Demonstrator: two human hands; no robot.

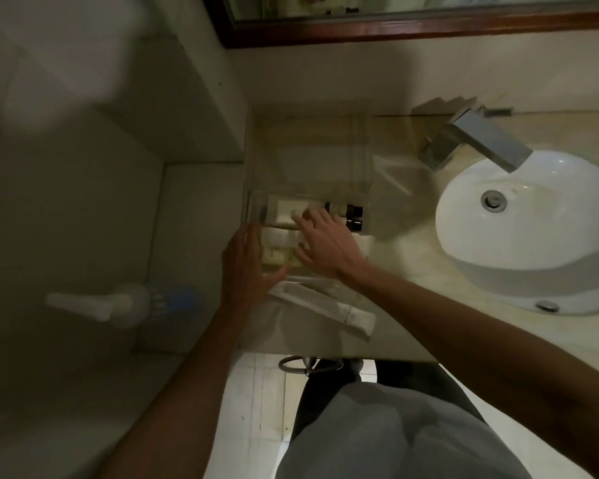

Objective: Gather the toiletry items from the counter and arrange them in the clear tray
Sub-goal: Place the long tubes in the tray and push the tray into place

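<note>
Bathroom counter [412, 257], both hands spread open, left [244, 264] beside clear tray [256, 202], right [320, 240] over toiletries [284, 210]

Clear tray [256, 202], see-through plastic, walls barely catching light. Inside, pale matt cartons [284, 210] and small bottles with dark glossy caps [355, 216]. Near it, a white sachet [339, 314], paper or film, hard to tell. Counter [412, 271] is smooth polished beige stone. On the right, a glossy white ceramic basin [533, 236] and a brushed-metal tap [481, 141]. Far off, the mirror's frame [395, 29] is dark varnished wood.
</note>
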